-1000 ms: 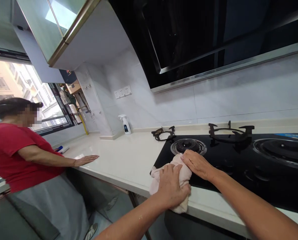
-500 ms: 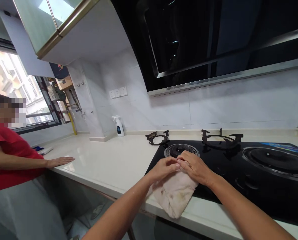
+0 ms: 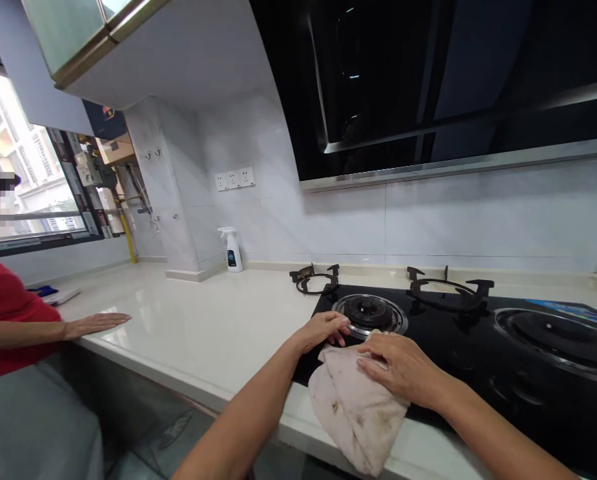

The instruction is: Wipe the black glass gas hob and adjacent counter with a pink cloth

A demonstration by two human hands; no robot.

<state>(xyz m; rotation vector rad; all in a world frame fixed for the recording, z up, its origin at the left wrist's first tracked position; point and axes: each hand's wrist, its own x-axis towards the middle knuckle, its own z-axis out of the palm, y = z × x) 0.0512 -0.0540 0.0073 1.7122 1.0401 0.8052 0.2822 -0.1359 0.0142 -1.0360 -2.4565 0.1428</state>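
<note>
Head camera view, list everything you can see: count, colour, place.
cloth: one, off-white, stained, front of hob, hanging over counter edge
hob: one, black, set in counter
burners: two, black, on hob
pan supports: two, black, one on hob, one on counter behind
spray bottle: one, white, by back wall
sockets: three, white, on wall
hood: one, black, above hob
counter: one, cream
other person: one, red top, far left, hand flat on counter
left hand: at cloth's top edge
right hand: on cloth, fingers curled
</note>
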